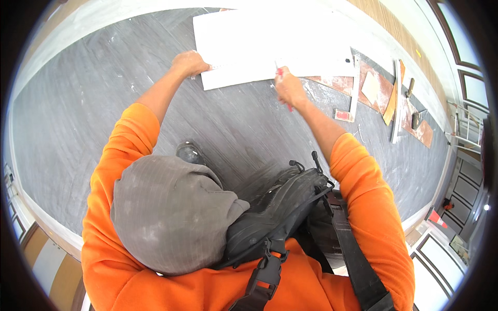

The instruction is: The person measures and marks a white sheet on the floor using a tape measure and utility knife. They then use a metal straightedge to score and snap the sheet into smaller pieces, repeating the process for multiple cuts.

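Note:
A large white board (pixel 272 39), overexposed in the light, lies flat before me on the grey wood-grain floor. My left hand (pixel 190 63) grips the board's left edge, the thumb on top and the fingers curled in. In my right hand (pixel 290 87) is a slim red-handled cutter (pixel 279 72), probably a utility knife. Its thin tip points away from me over the board near the front edge, and the red rear end shows below my fist. Whether the tip touches the board I cannot tell. A small black mark (pixel 348 60) sits near the board's right end.
Right of the board lie a try square (pixel 355 93), a metal straightedge (pixel 397 101), a wood strip (pixel 390 103), a handled tool (pixel 410 87) and dusty brown panels (pixel 377 85). Farther right are a ladder (pixel 469 128), a traffic cone (pixel 437 219) and a distant person (pixel 448 204). My black bag (pixel 280 210) hangs in front.

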`<state>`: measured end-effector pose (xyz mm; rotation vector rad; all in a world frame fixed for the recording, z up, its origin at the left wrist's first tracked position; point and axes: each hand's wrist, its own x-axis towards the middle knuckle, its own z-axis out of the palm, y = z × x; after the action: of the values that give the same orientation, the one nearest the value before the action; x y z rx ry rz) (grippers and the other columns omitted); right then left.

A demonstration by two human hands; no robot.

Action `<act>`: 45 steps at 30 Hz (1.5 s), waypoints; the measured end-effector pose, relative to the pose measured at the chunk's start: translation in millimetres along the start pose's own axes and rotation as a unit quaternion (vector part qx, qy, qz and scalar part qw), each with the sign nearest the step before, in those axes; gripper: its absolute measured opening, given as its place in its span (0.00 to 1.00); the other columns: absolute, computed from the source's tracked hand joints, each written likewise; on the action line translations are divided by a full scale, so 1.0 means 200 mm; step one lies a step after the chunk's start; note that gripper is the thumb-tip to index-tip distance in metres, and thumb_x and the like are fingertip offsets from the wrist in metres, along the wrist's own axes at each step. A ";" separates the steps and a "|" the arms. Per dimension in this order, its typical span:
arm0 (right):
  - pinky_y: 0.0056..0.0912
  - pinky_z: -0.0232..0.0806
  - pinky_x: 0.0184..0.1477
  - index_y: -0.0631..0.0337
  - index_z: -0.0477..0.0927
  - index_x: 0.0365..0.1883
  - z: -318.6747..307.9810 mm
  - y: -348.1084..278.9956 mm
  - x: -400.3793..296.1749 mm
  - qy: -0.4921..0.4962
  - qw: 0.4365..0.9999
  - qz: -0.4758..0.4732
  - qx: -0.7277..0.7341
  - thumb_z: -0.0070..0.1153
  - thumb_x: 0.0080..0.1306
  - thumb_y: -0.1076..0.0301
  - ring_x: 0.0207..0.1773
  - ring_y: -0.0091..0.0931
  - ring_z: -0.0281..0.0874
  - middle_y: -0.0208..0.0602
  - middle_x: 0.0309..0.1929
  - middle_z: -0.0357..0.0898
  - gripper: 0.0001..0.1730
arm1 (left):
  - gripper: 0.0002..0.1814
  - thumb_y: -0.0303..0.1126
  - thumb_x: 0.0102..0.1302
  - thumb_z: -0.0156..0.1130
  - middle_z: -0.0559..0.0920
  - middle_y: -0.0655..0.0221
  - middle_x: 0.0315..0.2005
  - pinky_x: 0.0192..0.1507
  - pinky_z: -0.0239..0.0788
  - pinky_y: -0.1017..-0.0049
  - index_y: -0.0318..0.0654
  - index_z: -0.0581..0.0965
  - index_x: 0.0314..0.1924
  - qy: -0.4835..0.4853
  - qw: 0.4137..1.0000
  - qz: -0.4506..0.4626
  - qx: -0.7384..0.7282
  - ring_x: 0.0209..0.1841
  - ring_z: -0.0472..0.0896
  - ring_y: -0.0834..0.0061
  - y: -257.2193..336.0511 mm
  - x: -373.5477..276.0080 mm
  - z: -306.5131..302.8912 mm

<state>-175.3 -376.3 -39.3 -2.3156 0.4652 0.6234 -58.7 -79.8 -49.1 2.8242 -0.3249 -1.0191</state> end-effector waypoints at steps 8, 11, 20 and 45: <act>0.57 0.77 0.48 0.72 0.65 0.62 0.24 -0.14 -0.04 0.003 0.999 0.004 -0.041 0.38 0.79 0.67 0.45 0.56 0.86 0.68 0.41 0.84 0.20 | 0.29 0.57 0.70 0.63 0.89 0.52 0.46 0.48 0.79 0.65 0.34 0.87 0.49 0.036 0.998 -0.053 -0.002 0.50 0.89 0.58 -0.02 -0.03 0.12; 0.59 0.75 0.53 0.73 0.66 0.61 0.24 -0.06 0.04 0.027 0.997 -0.020 -0.068 0.37 0.80 0.66 0.48 0.57 0.85 0.70 0.44 0.84 0.19 | 0.30 0.56 0.71 0.62 0.89 0.52 0.46 0.47 0.79 0.66 0.33 0.87 0.50 0.038 0.997 -0.057 -0.016 0.50 0.89 0.59 0.04 -0.04 0.10; 0.58 0.74 0.55 0.75 0.66 0.59 0.22 -0.06 0.07 0.032 0.996 0.002 -0.088 0.36 0.80 0.66 0.51 0.57 0.84 0.72 0.46 0.83 0.19 | 0.30 0.56 0.70 0.64 0.89 0.50 0.42 0.45 0.80 0.68 0.31 0.86 0.49 0.059 0.996 -0.062 -0.037 0.47 0.90 0.59 0.00 -0.02 0.14; 0.47 0.80 0.40 0.80 0.65 0.60 0.11 -0.10 0.12 -0.061 0.985 -0.012 -0.163 0.45 0.72 0.74 0.36 0.47 0.89 0.66 0.41 0.85 0.22 | 0.32 0.58 0.72 0.62 0.89 0.50 0.33 0.41 0.80 0.62 0.27 0.88 0.41 0.074 0.995 -0.050 -0.034 0.38 0.90 0.56 -0.02 0.02 0.18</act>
<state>-152.9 -350.9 -55.6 -2.5651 0.2943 0.8785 -78.3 -78.2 -79.4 2.8585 -0.1319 -0.8138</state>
